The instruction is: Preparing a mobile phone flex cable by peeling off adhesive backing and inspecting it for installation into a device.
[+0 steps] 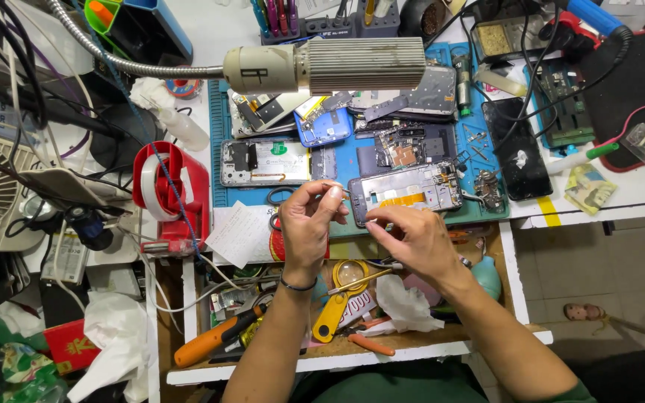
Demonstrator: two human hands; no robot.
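An opened phone frame [412, 192] with bare inner parts lies on the blue work mat [218, 142] near the bench's front edge. My left hand [306, 224] is raised just left of the frame, its fingers pinched on thin tweezers [335, 187] whose tip points at the frame's left end. My right hand [412, 237] sits below the frame, fingers curled and pinched on something tiny that I cannot make out.
Several other dismantled phones [264, 161] cover the mat. A gooseneck lamp head [326, 67] hangs over it. A red tape dispenser [169, 195] stands at left, a dark phone [518, 149] at right. The open drawer holds an orange screwdriver [214, 337] and tissue [406, 304].
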